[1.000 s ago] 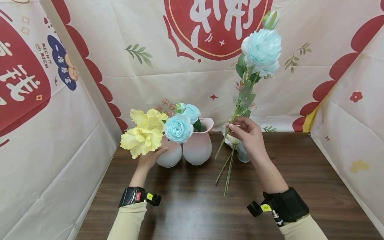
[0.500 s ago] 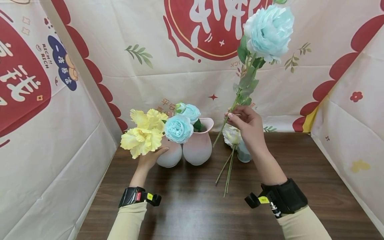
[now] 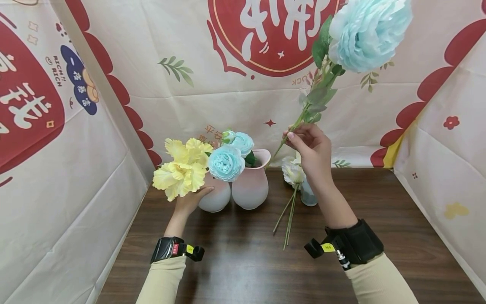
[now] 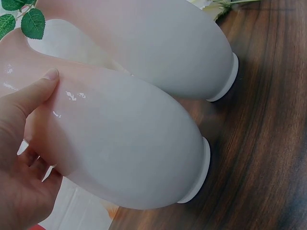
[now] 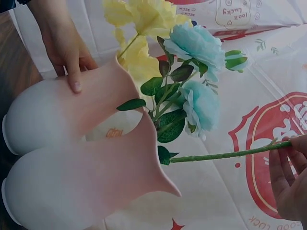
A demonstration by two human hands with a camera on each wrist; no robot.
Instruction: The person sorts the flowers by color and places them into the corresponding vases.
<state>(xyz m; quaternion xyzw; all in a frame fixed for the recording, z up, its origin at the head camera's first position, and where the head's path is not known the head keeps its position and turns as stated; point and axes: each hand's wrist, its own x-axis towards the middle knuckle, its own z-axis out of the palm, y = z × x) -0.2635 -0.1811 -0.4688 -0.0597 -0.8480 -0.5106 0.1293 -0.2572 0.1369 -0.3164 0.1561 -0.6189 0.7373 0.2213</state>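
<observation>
Two pink-and-white vases stand side by side on the dark table (image 3: 235, 261), and a third small pale vase (image 3: 308, 196) stands just right of them. The left hand (image 3: 188, 202) curls around the left vase (image 3: 216, 197), which holds yellow flowers (image 3: 181, 171). The right hand (image 3: 309, 147) pinches the stem of a single blue flower (image 3: 367, 31), lifted above and right of the right vase (image 3: 250, 185), whose mouth already holds two blue blooms (image 3: 231, 156).

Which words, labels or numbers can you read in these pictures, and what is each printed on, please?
"RICH!! RICH": on the left cloth wall, beside a blue cloud badge.
"GOOD LUCK": on the backdrop cloth, under the red emblem; the head view shows only "UCK", reversed.
"100% LUCKY RICH": on a small drawing, partly blurred.
Large white Chinese characters in the red emblem: cropped, not readable.
Wristband tags: too small.
</observation>
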